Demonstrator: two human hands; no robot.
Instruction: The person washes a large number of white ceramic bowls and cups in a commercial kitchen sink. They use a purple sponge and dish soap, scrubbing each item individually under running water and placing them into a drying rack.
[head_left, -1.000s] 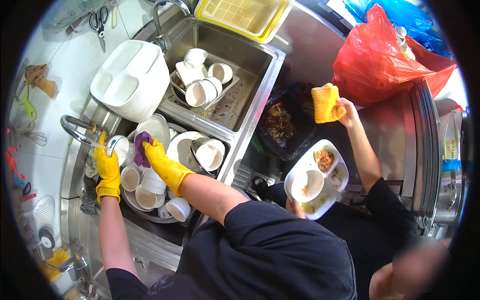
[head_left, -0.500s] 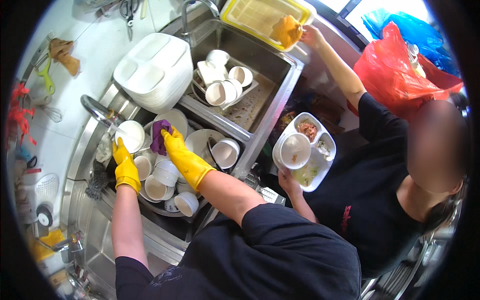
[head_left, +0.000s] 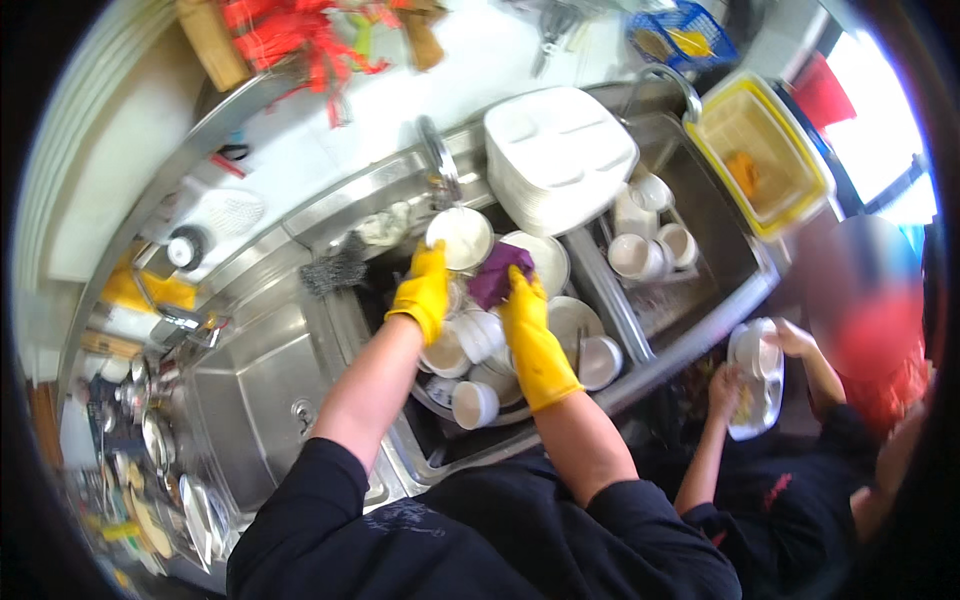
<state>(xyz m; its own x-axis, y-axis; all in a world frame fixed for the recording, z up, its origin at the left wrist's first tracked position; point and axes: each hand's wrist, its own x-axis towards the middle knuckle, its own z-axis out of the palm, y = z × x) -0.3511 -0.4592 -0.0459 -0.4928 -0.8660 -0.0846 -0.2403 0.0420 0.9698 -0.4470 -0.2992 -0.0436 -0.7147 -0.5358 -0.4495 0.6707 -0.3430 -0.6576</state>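
My left hand, in a yellow rubber glove, grips a white bowl by its near edge beneath the curved faucet. A purple cloth is pinched in my right hand, also gloved in yellow, close beside that bowl. Below both hands, the sink basin is crowded with white bowls and plates, stacked and tilted against each other. Motion blurs the finger edges a little.
A tall stack of white compartment trays stands behind the basin. The right basin holds more bowls. A yellow-rimmed tub sits beyond it. At right, a co-worker holds a compartment tray and bowl. A dark scrubber lies left.
The view has swung, so the sinks appear rotated. The cloth now lies nearer the bowl. A co-worker's hand has left the tub for the bowl on the tray; an orange item lies in the tub.
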